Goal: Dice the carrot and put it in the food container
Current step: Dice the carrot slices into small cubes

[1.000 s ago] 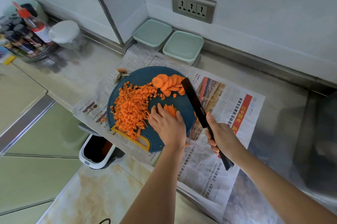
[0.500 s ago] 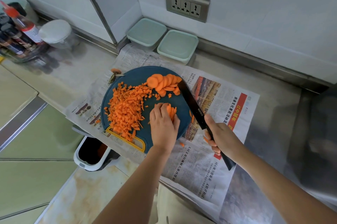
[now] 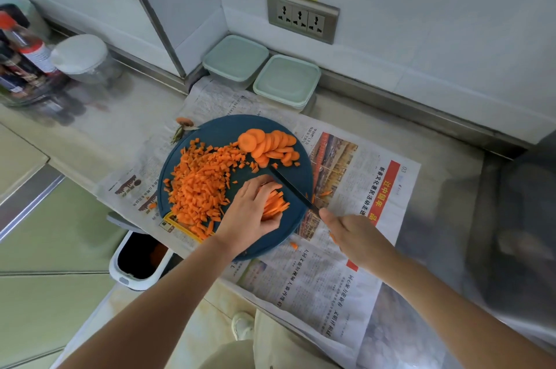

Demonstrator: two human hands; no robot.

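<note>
Since a second ago the knife (image 3: 293, 188) has swung in from the right edge of the round blue board (image 3: 228, 131) and now lies against the carrot strips (image 3: 275, 203) at centre frame. The left hand (image 3: 249, 212) clamps the strips with curled fingers; the right hand (image 3: 358, 236) grips the knife. Best keep knuckles ahead of fingertips and cut short, even crosswise steps. Matte dice (image 3: 201, 185) heap left; lidded pale-green containers (image 3: 287, 80) wait upper centre.
</note>
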